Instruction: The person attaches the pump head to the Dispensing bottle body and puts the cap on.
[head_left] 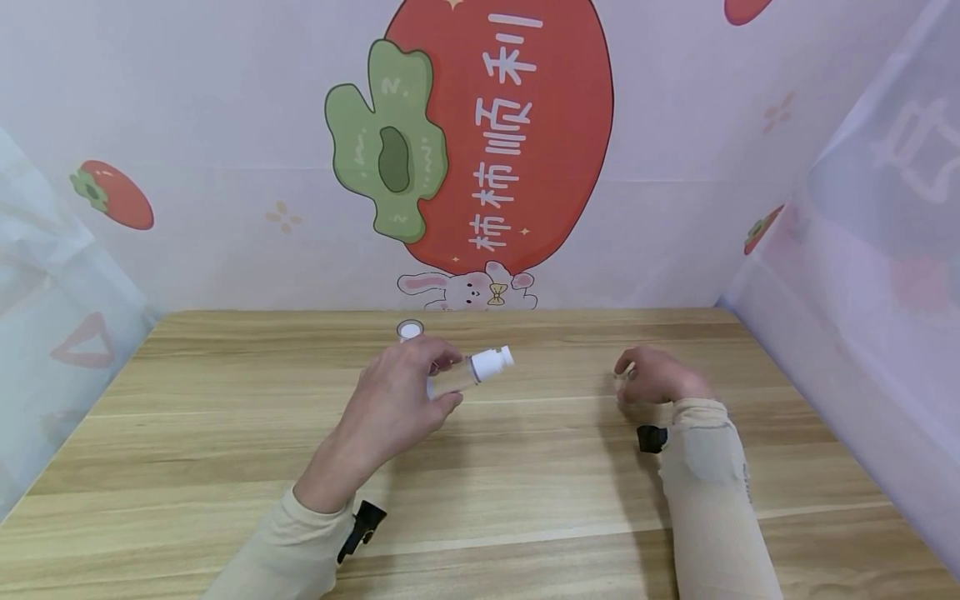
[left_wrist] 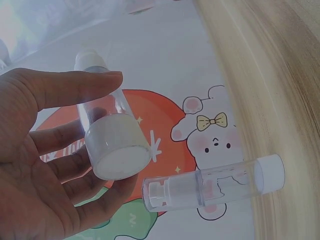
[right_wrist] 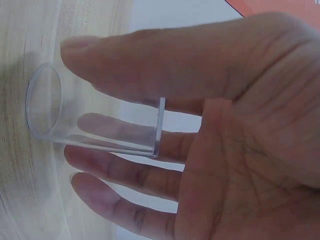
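My left hand grips a small clear pump bottle around its body, thumb on one side and fingers on the other. The bottle is tilted above the table, its white pump head pointing right and its white base toward me. Off to the right, my right hand holds a clear plastic cap between thumb and fingers, low over the wood. The cap's open rim faces the tabletop; whether it touches is unclear. A second clear bottle, capped, stands upright behind the left hand, mostly hidden in the head view.
The wood-grain table ends at a back wall covering printed with a big red persimmon and a rabbit. Side sheets hang at the left and right edges. Each wrist carries a small black camera.
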